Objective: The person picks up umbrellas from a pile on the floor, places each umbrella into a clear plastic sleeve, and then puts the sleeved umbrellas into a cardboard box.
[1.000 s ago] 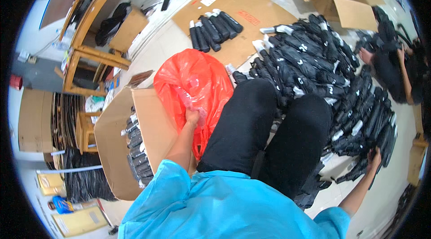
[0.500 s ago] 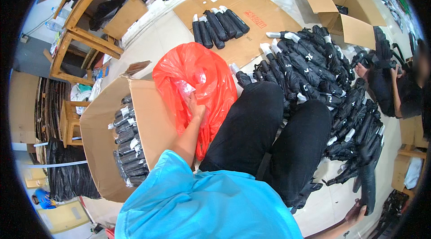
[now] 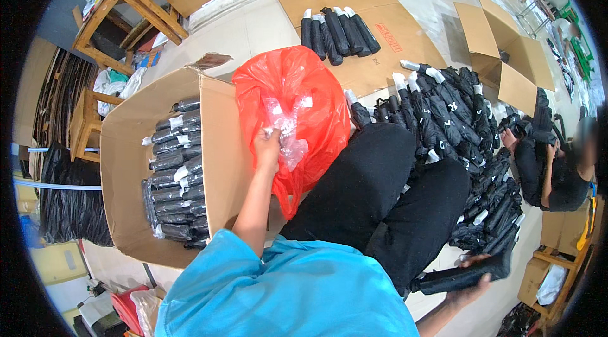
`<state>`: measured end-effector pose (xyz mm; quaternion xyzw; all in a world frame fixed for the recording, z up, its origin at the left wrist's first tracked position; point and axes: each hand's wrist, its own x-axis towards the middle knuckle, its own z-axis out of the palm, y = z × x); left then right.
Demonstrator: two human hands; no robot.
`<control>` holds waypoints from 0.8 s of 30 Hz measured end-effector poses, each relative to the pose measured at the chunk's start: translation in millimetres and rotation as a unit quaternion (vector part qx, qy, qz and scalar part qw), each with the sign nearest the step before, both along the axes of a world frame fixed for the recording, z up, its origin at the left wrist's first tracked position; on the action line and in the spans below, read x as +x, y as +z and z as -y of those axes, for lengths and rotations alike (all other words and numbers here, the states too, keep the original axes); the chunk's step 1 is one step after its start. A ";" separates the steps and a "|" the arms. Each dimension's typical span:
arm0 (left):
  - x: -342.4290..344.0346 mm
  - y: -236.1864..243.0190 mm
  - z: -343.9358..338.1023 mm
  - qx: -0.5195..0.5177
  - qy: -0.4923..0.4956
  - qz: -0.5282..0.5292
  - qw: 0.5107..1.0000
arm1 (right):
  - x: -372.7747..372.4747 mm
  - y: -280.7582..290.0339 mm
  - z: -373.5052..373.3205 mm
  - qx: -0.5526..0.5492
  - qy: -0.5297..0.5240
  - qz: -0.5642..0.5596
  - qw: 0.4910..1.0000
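Note:
My left hand [image 3: 267,148] is closed on the edge of a clear plastic sleeve [image 3: 292,147]. That sleeve lies in the mouth of a large red plastic bag [image 3: 323,96], beside my left leg. Low on the right, my right hand [image 3: 472,283] grips a black folded umbrella [image 3: 437,281], its fingers wrapped round it. A big pile of black folded umbrellas [image 3: 453,109] with white-wrapped handles spreads beyond and right of my legs. To my left, an open carton [image 3: 221,140] holds rows of umbrellas [image 3: 180,172] in clear sleeves.
Several black umbrellas [image 3: 339,33] lie side by side on a flat cardboard sheet [image 3: 405,39]. An open empty-looking carton [image 3: 516,87] stands at the far right. Another person [image 3: 563,172] sits at the right edge. Wooden frames [image 3: 101,20] stand at the left, and a phone lies beyond.
My right hand has brought the umbrella from the lower right in towards my leg. My left hand has drawn some clear plastic out of the red bag. The view has shifted.

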<state>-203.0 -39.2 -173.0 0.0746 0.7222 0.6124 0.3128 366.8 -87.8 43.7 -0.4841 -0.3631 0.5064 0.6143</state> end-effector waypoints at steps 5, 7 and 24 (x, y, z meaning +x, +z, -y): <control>5.6 106.8 -10.2 0.182 0.004 0.022 0.983 | -15.7 39.0 -3.6 0.052 0.020 -0.130 0.990; 14.3 137.8 -15.7 0.208 -0.024 0.016 0.978 | -44.0 19.7 2.9 0.032 0.092 -0.196 0.976; 110.0 190.0 -43.9 0.194 -0.304 -0.480 0.799 | -118.3 13.4 -1.1 -0.121 0.331 0.102 0.930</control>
